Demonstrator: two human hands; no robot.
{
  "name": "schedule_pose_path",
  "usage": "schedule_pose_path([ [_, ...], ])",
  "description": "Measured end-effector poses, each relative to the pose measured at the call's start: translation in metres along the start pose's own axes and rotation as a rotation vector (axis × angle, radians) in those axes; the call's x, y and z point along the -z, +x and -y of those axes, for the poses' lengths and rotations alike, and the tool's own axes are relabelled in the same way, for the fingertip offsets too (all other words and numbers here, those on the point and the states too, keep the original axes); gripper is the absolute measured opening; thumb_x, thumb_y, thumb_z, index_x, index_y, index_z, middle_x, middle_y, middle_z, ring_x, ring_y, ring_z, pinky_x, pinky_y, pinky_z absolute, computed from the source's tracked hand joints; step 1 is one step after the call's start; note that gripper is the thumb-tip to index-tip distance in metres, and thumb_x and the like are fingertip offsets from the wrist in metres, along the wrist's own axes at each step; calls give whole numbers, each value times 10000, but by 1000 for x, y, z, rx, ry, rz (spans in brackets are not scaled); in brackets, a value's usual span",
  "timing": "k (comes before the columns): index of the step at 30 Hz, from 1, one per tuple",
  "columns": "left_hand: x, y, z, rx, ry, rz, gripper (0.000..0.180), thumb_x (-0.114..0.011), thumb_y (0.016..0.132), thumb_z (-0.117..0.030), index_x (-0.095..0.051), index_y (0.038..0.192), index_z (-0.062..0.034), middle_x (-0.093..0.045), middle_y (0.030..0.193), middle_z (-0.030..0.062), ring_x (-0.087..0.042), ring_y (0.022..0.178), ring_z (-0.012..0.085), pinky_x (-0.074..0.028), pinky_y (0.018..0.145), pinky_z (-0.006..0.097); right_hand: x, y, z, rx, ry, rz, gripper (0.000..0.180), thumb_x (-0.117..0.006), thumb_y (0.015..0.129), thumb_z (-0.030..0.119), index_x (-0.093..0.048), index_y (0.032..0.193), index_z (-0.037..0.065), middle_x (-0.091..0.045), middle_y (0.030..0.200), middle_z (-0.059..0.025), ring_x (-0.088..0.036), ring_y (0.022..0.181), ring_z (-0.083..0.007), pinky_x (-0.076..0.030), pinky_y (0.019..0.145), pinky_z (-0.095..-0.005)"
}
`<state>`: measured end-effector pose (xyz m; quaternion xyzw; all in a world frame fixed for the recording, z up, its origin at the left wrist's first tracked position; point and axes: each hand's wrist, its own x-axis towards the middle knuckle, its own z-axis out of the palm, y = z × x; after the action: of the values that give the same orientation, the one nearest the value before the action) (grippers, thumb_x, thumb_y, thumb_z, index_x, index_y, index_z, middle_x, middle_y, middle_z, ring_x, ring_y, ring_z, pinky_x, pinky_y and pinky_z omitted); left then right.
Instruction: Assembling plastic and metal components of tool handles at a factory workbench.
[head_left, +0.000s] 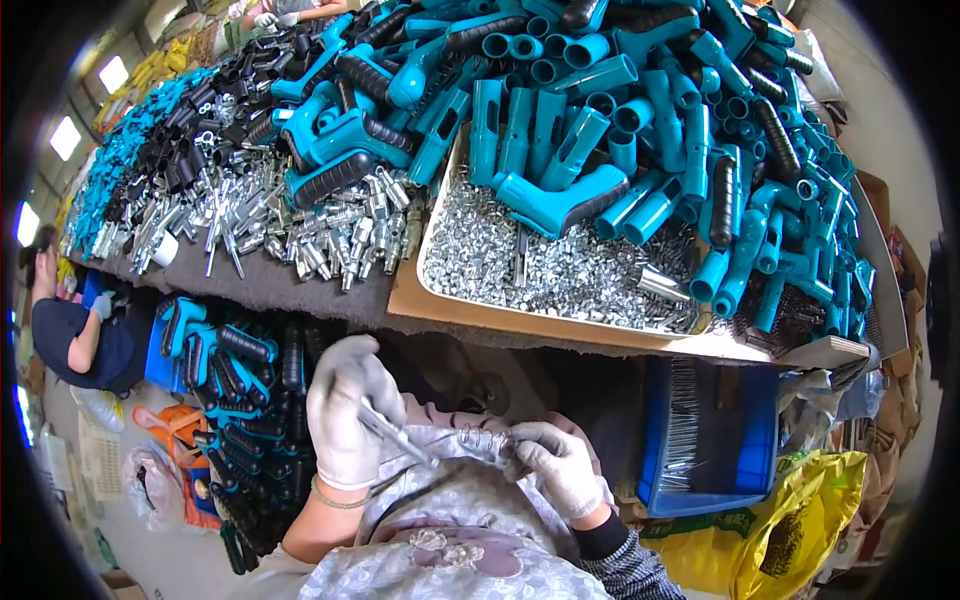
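My left hand (348, 415), in a white glove, is closed on a thin metal rod (400, 437) that slants down to the right over my lap. The gloved right hand (562, 470) pinches a thin coil spring (482, 437), which stretches left toward the rod. Rod end and spring look apart, though the overlap is hard to judge. Beyond my hands, a white-rimmed tray (428, 262) on the bench holds many small silver metal pieces. One teal and black pistol-shaped housing (560, 205) lies across those pieces.
Teal housings (640, 110) and shiny metal shafts (350, 230) heap on the bench. At right are a blue bin (755, 465) of thin rods and a yellow bag (810, 520). Finished-looking teal-black bodies (240, 390) stack at left, near a co-worker (80, 335); another person (290, 12) is opposite.
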<state>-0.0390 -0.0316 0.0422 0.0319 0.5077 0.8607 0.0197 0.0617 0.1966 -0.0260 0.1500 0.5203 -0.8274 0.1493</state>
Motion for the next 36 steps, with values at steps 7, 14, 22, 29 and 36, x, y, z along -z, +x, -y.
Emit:
schedule_pose_path([
  [7, -6, -15, 35, 106, -209, -105, 424, -628, 992, -341, -569, 1250, -10, -592, 931, 27, -584, 774, 163, -533, 696, 332, -22, -8, -20, -41, 215, 124, 290, -551, 993, 88, -597, 1221, -84, -664, 1079, -102, -644, 842, -147, -529, 776, -275],
  [14, 6, -7, 5, 158, 952, 478, 182, -689, 836, -83, -732, 977, 24, -704, 975, 176, -705, 916, 259, -542, 816, 319, -3, -9, 4, -63, 120, 9, 305, -574, 996, 51, -581, 1269, -85, -677, 1089, -131, -685, 878, -166, -560, 818, -273],
  [22, -13, -19, 5, -58, 1371, 1024, 411, -767, 772, -320, -720, 1132, -126, -726, 1011, 113, -697, 955, 302, -556, 825, 390, -3, -10, -1, -25, -179, 171, 215, -581, 973, 73, -678, 1141, -21, -709, 869, -75, -675, 728, -112, -539, 682, -251],
  [29, -12, -28, 25, -87, 1222, 982, 274, -827, 702, -188, -745, 914, -34, -715, 840, 163, -702, 754, 325, -552, 679, 370, 61, -28, 23, 340, -679, -56, 197, -680, 893, 167, -715, 1058, 65, -704, 997, -127, -686, 964, -258, -540, 830, -340],
  [36, -13, -37, 31, 39, 1148, 733, 228, -757, 698, -90, -726, 887, 33, -708, 813, 191, -704, 732, 307, -538, 678, 349, 307, -64, -3, 152, -1391, -791, 98, -645, 807, 132, -727, 846, 95, -698, 824, -167, -677, 801, -377, -551, 712, -439],
])
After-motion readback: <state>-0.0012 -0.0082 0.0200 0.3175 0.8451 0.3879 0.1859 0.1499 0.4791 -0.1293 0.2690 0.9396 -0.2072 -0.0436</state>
